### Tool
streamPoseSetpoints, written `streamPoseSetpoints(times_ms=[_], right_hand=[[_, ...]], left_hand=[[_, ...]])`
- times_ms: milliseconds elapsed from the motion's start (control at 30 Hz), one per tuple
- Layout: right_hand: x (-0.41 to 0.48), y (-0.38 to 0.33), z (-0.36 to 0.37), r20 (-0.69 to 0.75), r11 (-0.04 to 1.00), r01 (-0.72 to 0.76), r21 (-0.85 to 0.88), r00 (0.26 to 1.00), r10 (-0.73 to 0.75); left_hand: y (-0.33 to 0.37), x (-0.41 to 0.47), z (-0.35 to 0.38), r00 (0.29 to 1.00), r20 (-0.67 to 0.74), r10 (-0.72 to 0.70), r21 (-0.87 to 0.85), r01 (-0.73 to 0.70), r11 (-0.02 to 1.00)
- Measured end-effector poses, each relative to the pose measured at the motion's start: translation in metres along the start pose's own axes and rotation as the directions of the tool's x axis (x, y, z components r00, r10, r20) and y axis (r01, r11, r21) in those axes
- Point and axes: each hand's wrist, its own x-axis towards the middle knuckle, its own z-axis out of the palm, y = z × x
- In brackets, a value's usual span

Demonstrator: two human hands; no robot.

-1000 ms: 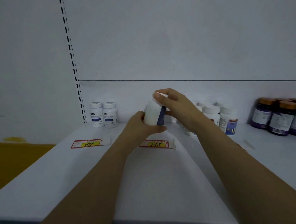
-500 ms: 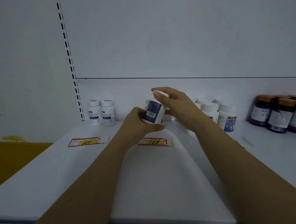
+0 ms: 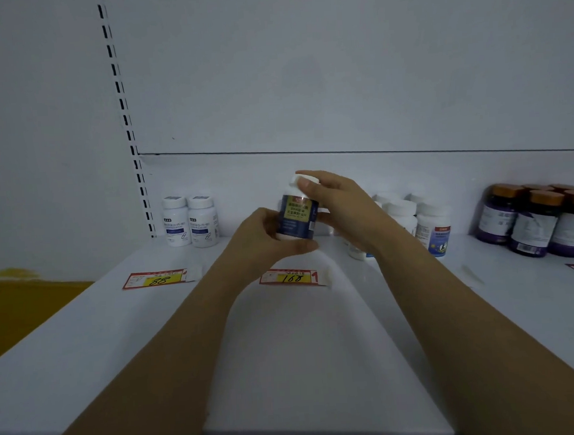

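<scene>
A white pill bottle with a dark blue label and a yellow panel is held upright above the white shelf, its label face turned toward me. My left hand grips its lower part from the left, thumb under the base. My right hand holds the cap and upper side, fingers curled over the top.
Two white bottles stand at the back left by the slotted upright. More white bottles sit behind my right wrist. Dark purple jars with brown lids stand at the right. Price tags reading 88 and 168 lie on the shelf.
The bottle has been turned in my hands: first its white side, then the barcode, now the front label with the yellow panel faces me. Both hands kept their hold.
</scene>
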Motion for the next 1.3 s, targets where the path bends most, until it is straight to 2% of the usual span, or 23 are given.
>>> streamPoseSetpoints(times_ms=[100,233,367,500,600,733,800,900,1000,1067,1133,1200,1300], right_hand=[[0.001,0.002,0.000,-0.039,0.998,-0.030,-0.059,0.999,0.027],[-0.002,0.001,0.006,-0.032,0.990,-0.022,-0.137,0.999,0.018],[-0.007,-0.008,0.011,0.050,0.984,0.097,-0.148,0.995,-0.091],[-0.012,-0.016,0.022,0.171,0.946,0.233,-0.224,0.965,-0.198],[-0.015,-0.016,0.029,0.206,0.903,0.337,-0.268,0.935,-0.288],[-0.017,-0.016,0.031,0.195,0.886,0.366,-0.284,0.927,-0.320],[-0.017,-0.020,0.028,0.140,0.917,0.341,-0.208,0.938,-0.317],[-0.017,-0.024,0.017,0.006,0.961,0.275,-0.033,0.961,-0.275],[-0.012,-0.021,0.008,-0.055,0.998,0.063,0.016,0.997,-0.062],[-0.010,-0.017,0.008,-0.023,0.990,-0.142,0.025,0.989,0.143],[-0.010,-0.015,0.009,-0.004,0.956,-0.285,0.064,0.958,0.286],[-0.011,-0.013,0.009,0.014,0.939,-0.335,0.084,0.942,0.335],[-0.010,-0.009,0.008,0.025,0.931,-0.356,0.084,0.934,0.355]], left_hand=[[-0.002,-0.001,0.000,0.997,0.079,0.006,-0.037,-0.003,0.999],[-0.008,0.001,-0.002,0.997,0.068,0.024,-0.022,-0.023,0.999],[-0.017,0.006,-0.007,0.989,-0.103,0.105,-0.057,-0.111,0.992],[-0.018,0.005,-0.010,0.892,-0.341,0.297,0.128,-0.269,0.955],[-0.019,0.005,-0.013,0.827,-0.405,0.389,0.198,-0.335,0.921],[-0.015,0.002,-0.014,0.820,-0.413,0.396,0.209,-0.338,0.918],[-0.011,0.000,-0.015,0.857,-0.380,0.349,0.140,-0.319,0.937],[0.001,-0.002,-0.015,0.945,-0.241,0.220,0.018,-0.222,0.975],[0.013,-0.006,-0.012,0.998,-0.045,0.040,-0.129,-0.045,0.991],[0.016,-0.008,-0.012,0.992,0.099,-0.082,-0.269,0.106,0.957],[0.014,-0.009,-0.014,0.959,0.229,-0.164,-0.356,0.240,0.903],[0.013,-0.009,-0.015,0.923,0.325,-0.206,-0.376,0.326,0.867],[0.010,-0.008,-0.016,0.899,0.386,-0.208,-0.353,0.352,0.867]])
